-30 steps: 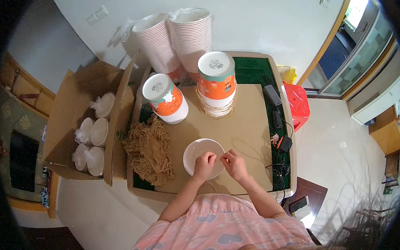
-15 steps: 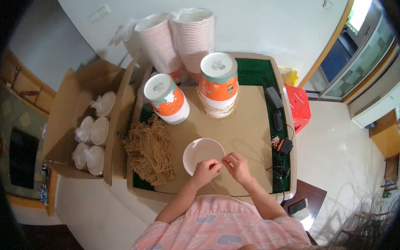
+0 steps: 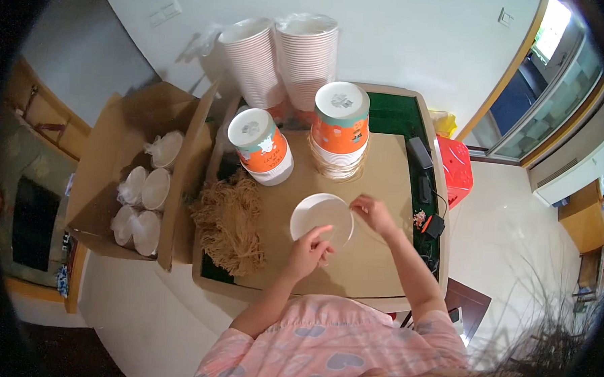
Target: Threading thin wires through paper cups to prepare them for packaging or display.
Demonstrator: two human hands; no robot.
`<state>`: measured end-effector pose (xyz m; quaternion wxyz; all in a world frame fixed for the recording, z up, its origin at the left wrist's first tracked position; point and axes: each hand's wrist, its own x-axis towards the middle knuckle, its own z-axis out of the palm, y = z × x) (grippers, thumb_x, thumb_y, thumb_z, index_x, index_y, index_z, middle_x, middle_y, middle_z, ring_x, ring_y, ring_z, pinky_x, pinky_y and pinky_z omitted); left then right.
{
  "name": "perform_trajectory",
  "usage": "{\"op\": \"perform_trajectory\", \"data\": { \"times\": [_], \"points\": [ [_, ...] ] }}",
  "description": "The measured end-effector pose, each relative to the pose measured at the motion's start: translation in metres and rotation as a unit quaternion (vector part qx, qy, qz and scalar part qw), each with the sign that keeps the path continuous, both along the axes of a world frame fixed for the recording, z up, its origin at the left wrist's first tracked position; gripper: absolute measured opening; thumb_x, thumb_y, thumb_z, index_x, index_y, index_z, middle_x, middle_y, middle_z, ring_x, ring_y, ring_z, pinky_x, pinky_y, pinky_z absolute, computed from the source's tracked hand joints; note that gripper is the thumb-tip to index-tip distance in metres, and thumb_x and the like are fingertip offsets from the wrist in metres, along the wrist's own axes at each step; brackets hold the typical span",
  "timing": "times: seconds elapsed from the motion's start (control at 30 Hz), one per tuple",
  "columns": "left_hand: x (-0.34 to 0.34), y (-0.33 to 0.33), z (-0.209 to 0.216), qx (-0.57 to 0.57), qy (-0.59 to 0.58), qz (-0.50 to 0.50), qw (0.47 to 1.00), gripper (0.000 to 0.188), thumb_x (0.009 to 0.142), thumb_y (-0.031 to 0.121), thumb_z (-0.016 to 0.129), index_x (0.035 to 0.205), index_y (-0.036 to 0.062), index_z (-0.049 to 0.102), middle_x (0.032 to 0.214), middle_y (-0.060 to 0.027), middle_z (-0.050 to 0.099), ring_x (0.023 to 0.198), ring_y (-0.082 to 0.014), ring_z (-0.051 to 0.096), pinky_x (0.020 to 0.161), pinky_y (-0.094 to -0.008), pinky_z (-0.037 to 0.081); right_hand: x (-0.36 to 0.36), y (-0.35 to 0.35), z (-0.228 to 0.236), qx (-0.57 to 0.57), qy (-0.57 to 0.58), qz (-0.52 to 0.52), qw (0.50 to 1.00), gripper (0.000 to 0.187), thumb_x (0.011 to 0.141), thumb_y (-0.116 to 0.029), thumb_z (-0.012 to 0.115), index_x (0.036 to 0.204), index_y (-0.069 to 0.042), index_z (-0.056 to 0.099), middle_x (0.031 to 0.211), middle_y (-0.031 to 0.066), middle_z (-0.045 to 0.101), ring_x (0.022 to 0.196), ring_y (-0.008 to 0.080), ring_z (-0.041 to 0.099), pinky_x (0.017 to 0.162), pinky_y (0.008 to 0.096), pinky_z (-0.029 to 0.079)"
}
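Observation:
A white paper bucket (image 3: 320, 213) stands on the brown cardboard sheet in front of me, its open mouth facing up. My left hand (image 3: 307, 255) is at its near rim, index finger stretched out over the opening and the other fingers loosely curled, nothing visibly held. Beside the right rim, my right hand (image 3: 375, 215) has its fingertips pinched together on a thin string (image 3: 362, 221), which shows only faintly. To the left lies a heap of tan strings (image 3: 227, 226). Behind are an upside-down stack of orange printed buckets (image 3: 262, 150) and another stack (image 3: 340, 126) with strings looped around its lower part.
Two tall plastic-wrapped bucket stacks (image 3: 306, 61) lean near the wall. An open carton (image 3: 100, 180) with wrapped white buckets stands left of the table. Black adapters and cables (image 3: 421, 156) lie along the right table edge, near a red stool (image 3: 455, 169).
My hands, together at the bucket's near right rim before, have moved apart. The right went up and to the right; the left index finger straightened. The whole view has shifted slightly.

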<state>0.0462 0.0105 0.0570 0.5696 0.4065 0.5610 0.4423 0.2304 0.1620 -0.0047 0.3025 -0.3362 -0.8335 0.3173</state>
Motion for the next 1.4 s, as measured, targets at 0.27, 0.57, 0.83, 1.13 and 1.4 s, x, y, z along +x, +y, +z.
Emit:
{"op": "perform_trajectory", "data": {
  "times": [0.27, 0.57, 0.83, 1.13, 1.4],
  "points": [
    [-0.028, 0.031, -0.008, 0.027, -0.186, -0.009, 0.982, 0.027, 0.087, 0.007, 0.048, 0.112, -0.0038, 0.054, 0.1, -0.012, 0.061, 0.088, -0.0167, 0.059, 0.08, -0.0296, 0.048, -0.022, -0.021, 0.018, -0.214, 0.162, -0.139, 0.953, 0.011, 0.084, -0.006, 0.054, 0.092, 0.0, 0.06, 0.075, 0.008, 0.061, 0.067, 0.0158, 0.06, 0.057, 0.0267, 0.047],
    [-0.046, 0.042, -0.002, 0.189, 0.038, -0.036, 0.981, 0.031, 0.082, 0.001, 0.048, 0.112, -0.0016, 0.054, 0.111, -0.014, 0.057, 0.101, -0.0216, 0.056, 0.089, -0.0308, 0.044, -0.025, -0.105, 0.012, -0.398, 0.224, -0.075, 0.887, 0.015, 0.088, -0.006, 0.052, 0.096, 0.005, 0.057, 0.077, 0.0109, 0.063, 0.069, 0.0155, 0.062, 0.061, 0.0244, 0.05],
    [-0.049, 0.013, -0.069, 0.31, 0.531, -0.202, 0.762, 0.021, 0.07, 0.012, 0.064, 0.09, 0.0052, 0.06, 0.096, -0.0137, 0.06, 0.091, -0.0286, 0.057, 0.088, -0.0404, 0.042, -0.014, -0.106, 0.052, -0.198, 0.246, -0.143, 0.938, 0.014, 0.087, -0.003, 0.051, 0.095, 0.005, 0.06, 0.094, 0.0147, 0.063, 0.088, 0.0219, 0.062, 0.08, 0.0315, 0.049],
    [-0.035, 0.026, -0.058, 0.226, 0.431, -0.042, 0.873, 0.009, 0.073, 0.007, 0.06, 0.082, 0.0057, 0.058, 0.074, -0.0123, 0.059, 0.072, -0.0307, 0.057, 0.067, -0.0396, 0.044, 0.0, -0.123, 0.092, -0.398, 0.433, -0.084, 0.805, 0.019, 0.089, -0.004, 0.045, 0.107, -0.01, 0.042, 0.068, 0.0052, 0.054, 0.056, 0.0111, 0.044, 0.055, 0.0244, 0.039],
    [-0.041, 0.03, -0.052, 0.139, 0.322, -0.044, 0.935, 0.014, 0.073, 0.003, 0.059, 0.087, 0.0011, 0.058, 0.078, -0.0146, 0.061, 0.07, -0.0278, 0.061, 0.059, -0.0356, 0.047, -0.018, -0.114, -0.012, -0.49, 0.257, -0.121, 0.824, 0.011, 0.087, -0.015, 0.056, 0.085, -0.004, 0.057, 0.067, -0.0007, 0.053, 0.058, 0.0056, 0.046, 0.053, 0.0197, 0.037]
  ]
}}
